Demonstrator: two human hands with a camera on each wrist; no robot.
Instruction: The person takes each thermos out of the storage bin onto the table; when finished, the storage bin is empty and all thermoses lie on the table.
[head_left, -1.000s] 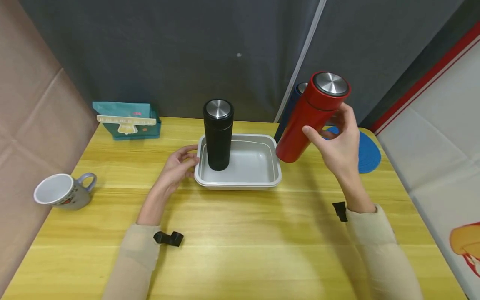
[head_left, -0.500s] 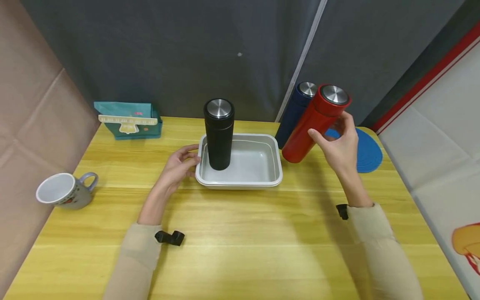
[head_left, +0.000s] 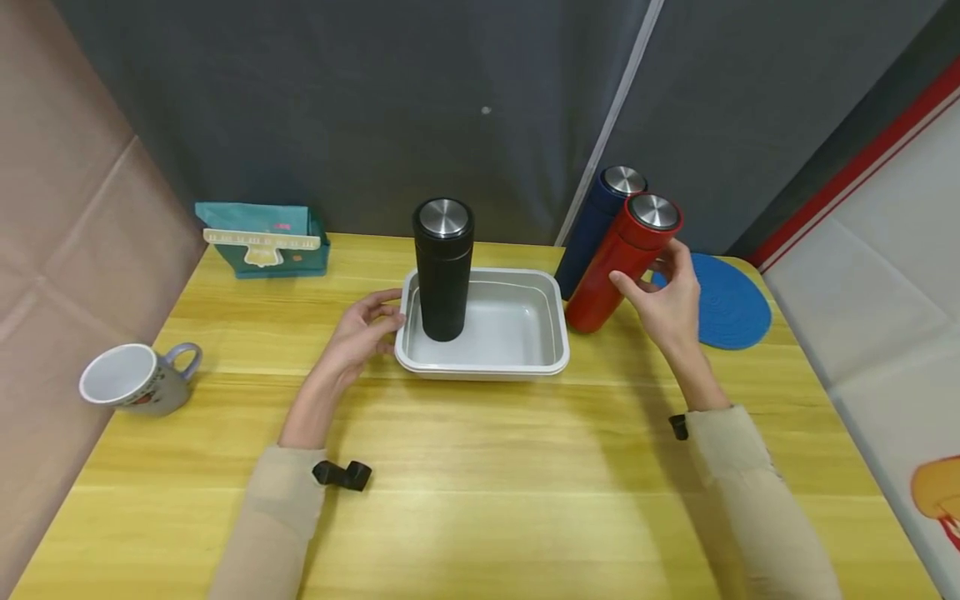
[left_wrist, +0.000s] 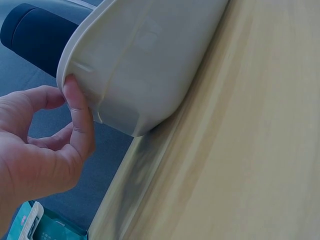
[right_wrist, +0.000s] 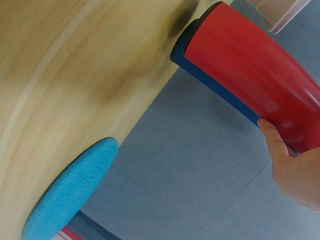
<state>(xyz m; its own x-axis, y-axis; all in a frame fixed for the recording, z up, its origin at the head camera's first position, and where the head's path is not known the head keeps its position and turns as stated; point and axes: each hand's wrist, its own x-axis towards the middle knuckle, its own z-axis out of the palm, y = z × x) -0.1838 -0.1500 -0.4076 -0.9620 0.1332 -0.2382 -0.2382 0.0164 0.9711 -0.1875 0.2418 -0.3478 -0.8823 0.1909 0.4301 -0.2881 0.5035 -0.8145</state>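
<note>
My right hand grips a red thermos flask with a steel-topped lid, thumb on its near side. The flask looks tilted, just right of the tray and in front of a blue thermos flask. Whether its base touches the table cannot be told; the right wrist view shows the red flask overlapping the blue one. A black thermos flask stands upright in the left part of a pale grey rectangular tray. With thumb and fingers my left hand holds the tray's left rim, also seen in the left wrist view.
A blue round mat lies at the table's back right. A teal bag with a cream clip stands at the back left, and a grey mug sits left. A dark curtain rises behind the wooden table.
My right hand has lowered the red flask and brought it beside the tray's right end, nearer the blue flask. My left hand stays at the tray's rim.
</note>
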